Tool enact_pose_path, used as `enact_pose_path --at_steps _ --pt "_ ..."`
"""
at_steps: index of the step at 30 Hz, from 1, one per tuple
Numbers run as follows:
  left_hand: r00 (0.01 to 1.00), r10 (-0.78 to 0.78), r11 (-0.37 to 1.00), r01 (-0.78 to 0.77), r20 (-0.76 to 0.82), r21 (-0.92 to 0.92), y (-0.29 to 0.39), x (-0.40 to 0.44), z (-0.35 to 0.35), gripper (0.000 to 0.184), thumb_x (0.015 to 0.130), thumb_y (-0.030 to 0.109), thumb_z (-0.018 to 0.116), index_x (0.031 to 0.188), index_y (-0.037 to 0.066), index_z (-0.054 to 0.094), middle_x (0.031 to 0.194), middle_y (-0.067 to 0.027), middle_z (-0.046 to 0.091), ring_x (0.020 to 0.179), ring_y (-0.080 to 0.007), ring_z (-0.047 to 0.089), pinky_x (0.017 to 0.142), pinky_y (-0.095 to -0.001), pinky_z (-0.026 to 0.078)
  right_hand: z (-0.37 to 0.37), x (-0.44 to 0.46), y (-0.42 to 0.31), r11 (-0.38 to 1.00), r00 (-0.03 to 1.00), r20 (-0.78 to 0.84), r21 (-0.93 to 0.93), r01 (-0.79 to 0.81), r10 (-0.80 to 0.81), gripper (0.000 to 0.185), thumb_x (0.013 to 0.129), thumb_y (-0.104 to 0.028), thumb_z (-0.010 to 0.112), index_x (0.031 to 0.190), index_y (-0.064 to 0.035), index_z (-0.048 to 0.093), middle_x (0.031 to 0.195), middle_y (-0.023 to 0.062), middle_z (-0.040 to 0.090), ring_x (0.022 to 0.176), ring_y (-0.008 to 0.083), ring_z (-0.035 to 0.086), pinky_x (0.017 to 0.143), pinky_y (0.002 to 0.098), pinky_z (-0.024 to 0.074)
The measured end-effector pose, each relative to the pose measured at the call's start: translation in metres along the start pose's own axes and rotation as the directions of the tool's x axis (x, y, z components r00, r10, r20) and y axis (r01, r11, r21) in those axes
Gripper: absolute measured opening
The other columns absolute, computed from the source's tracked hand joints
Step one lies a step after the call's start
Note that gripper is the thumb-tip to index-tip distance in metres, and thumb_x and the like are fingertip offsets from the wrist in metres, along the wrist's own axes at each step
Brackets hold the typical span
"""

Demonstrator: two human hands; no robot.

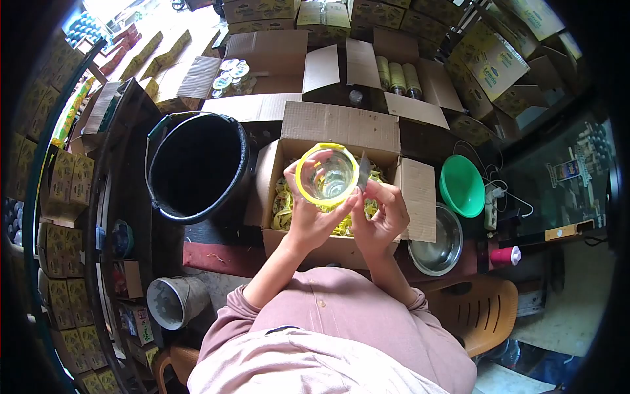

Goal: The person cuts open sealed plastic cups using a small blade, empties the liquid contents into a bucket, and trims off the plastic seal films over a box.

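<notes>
A clear cup with a yellow rim (pixel 339 178) is held up over an open cardboard box (pixel 341 125). Wrapped round its left and lower side, my left hand (pixel 307 213) grips the cup. My right hand (pixel 382 213) pinches a thin grey blade-like piece (pixel 364 172) at the cup's right edge. Inside the box below lie many yellow and clear strips (pixel 283 209), partly hidden by my hands and the cup.
Left of the box stands a large black bucket (pixel 197 167). At the right are a green bowl (pixel 462 186), a metal bowl (pixel 438 243) and a pink spool (pixel 502 257). Behind, open boxes hold stacked lidded cups (pixel 233 77) and green cylinders (pixel 398 79).
</notes>
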State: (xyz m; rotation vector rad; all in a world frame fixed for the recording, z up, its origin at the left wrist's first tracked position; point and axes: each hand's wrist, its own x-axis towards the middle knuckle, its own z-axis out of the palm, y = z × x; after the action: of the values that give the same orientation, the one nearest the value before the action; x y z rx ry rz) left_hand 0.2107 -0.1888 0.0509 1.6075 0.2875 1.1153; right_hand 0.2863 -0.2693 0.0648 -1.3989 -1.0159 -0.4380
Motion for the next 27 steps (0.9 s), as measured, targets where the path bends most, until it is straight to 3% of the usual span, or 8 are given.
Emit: enact_pose_path --at_steps 2,3,6,9,21,27 --pt "1.0 0.019 0.999 -0.019 -0.012 -0.027 -0.0031 0.0018 0.0005 0.065 0.07 0.012 0.071 0.119 0.0 0.03 0.116 -0.0127 0.034 0.11 -0.0222 0.041 0.092 -0.0346 0.038 -0.0003 0.0027 -0.0003 1.0 1.0 0.017 -0.006 0.012 -0.012 0.019 0.069 0.004 0.066 0.087 0.0 0.062 0.075 0.0081 0.06 0.059 0.0128 0.057 0.055 0.0233 0.0472" --pt "0.997 0.072 0.993 -0.071 0.001 0.095 -0.0059 0.0028 -0.0011 0.071 0.069 0.012 0.071 0.121 0.001 0.026 0.115 -0.0132 0.034 0.107 -0.0219 0.043 0.092 -0.0345 0.038 -0.0006 0.0022 0.0 1.0 1.0 0.012 -0.009 0.01 -0.01 0.019 0.069 0.004 0.066 0.087 -0.0001 0.062 0.075 0.008 0.06 0.06 0.0129 0.058 0.055 0.0235 0.0474" --pt "0.996 0.06 0.997 -0.062 -0.058 -0.035 -0.0008 0.0019 0.0043 0.076 0.068 0.012 0.072 0.123 0.002 0.022 0.115 -0.0141 0.034 0.106 -0.023 0.044 0.092 -0.0352 0.038 -0.001 -0.0001 0.0008 1.0 1.0 -0.002 -0.014 0.015 -0.015 0.02 0.069 0.004 0.066 0.088 -0.0002 0.062 0.075 0.0079 0.059 0.061 0.0131 0.058 0.056 0.0239 0.0477" --pt "0.999 0.032 0.999 -0.032 0.006 0.007 -0.0002 0.0049 -0.0002 0.078 0.067 0.013 0.072 0.125 0.002 0.02 0.114 -0.0146 0.035 0.106 -0.0239 0.045 0.091 -0.0358 0.038 -0.0027 -0.0035 0.0022 0.999 0.999 -0.01 -0.015 0.037 -0.037 0.02 0.069 0.004 0.066 0.088 -0.0004 0.061 0.075 0.0078 0.059 0.061 0.0132 0.058 0.056 0.0241 0.0479" --pt "0.999 0.048 0.983 -0.048 0.008 0.176 0.0028 0.0067 -0.0029 0.072 0.071 0.015 0.07 0.124 0.0 0.024 0.115 -0.0149 0.035 0.109 -0.025 0.042 0.092 -0.0363 0.036 0.0002 -0.0037 0.0081 0.999 1.0 -0.001 -0.042 0.013 -0.013 0.021 0.069 0.004 0.067 0.089 -0.0005 0.062 0.076 0.0074 0.06 0.062 0.0129 0.058 0.056 0.0238 0.0481" --pt "0.998 0.057 0.984 -0.055 -0.005 0.17 0.0023 0.0036 0.0018 0.077 0.07 0.015 0.071 0.124 0.0 0.019 0.116 -0.0172 0.036 0.107 -0.0262 0.044 0.092 -0.0371 0.037 0.0027 -0.0021 0.0085 0.998 1.0 -0.003 -0.064 0.015 -0.015 0.023 0.07 0.003 0.067 0.092 -0.0002 0.062 0.077 0.0075 0.06 0.062 0.0136 0.059 0.057 0.0236 0.0483"
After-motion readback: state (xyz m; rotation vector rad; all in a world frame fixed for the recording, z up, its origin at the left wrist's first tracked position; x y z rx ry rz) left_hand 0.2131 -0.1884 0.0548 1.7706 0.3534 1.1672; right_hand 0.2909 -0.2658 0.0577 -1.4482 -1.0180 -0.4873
